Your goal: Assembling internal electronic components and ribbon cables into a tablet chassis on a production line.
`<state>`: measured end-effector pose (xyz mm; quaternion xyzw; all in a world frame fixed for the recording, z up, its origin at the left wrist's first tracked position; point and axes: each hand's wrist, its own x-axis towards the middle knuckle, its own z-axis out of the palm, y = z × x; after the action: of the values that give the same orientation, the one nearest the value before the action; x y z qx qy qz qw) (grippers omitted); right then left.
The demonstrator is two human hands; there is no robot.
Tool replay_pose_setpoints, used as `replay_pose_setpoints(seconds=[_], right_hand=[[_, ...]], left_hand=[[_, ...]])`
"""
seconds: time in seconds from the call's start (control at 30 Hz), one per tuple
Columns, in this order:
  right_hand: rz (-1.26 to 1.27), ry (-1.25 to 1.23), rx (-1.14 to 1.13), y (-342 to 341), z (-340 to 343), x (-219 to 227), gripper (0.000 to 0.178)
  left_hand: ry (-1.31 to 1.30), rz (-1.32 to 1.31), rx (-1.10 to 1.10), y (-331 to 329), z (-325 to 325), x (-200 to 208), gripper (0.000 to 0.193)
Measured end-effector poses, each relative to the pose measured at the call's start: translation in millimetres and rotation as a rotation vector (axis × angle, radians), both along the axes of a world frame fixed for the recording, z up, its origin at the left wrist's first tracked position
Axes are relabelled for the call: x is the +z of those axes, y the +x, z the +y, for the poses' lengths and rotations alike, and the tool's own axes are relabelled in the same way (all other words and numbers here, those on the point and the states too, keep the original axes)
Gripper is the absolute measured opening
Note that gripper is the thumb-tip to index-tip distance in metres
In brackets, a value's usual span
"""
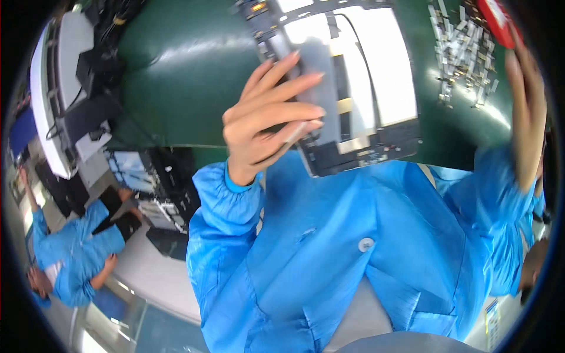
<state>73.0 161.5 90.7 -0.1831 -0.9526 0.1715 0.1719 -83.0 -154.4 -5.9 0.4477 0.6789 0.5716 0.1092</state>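
Note:
An opened tablet-like device (pixel 385 76) lies at the top middle, with bright white panels, a dark board edge and a thin black cable across it. My left hand (pixel 268 115) rests over its left side. The fingers are stretched and spread, their tips on a grey strip (pixel 321 76). A thin pale strip (pixel 295 132) shows by the thumb; whether it is held I cannot tell. At the far right my right hand (pixel 528 103), blurred, reaches up with fingers extended. Its fingertips are at the edge of a red object (pixel 497 22), and contact there is unclear.
A pile of small silvery-white strips (pixel 465 53) lies right of the device on the green work surface (pixel 182 88). Black equipment and cables (pixel 97 65) stand at the left. More opened devices (pixel 132 170) sit lower left, near another person in blue (pixel 79 250).

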Motion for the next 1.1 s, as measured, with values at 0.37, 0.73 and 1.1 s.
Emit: replay_pose_setpoints(seconds=[0.37, 0.73, 1.1], right_hand=[[0.203, -0.443, 0.433, -23.8, -169.5, -70.0, 0.027], [0.125, -0.193, 0.495, -20.1, -171.7, -83.1, 0.028], [0.144, -0.159, 0.556, -22.9, -171.4, -84.4, 0.03]], left_hand=[[0.071, -0.055, 0.035, -2.4, 1.4, -10.7, 0.023], [0.111, -0.046, 0.064, -3.6, -0.1, -15.3, 0.022], [0.044, 0.041, 0.03, -5.8, -0.6, -14.7, 0.017]])
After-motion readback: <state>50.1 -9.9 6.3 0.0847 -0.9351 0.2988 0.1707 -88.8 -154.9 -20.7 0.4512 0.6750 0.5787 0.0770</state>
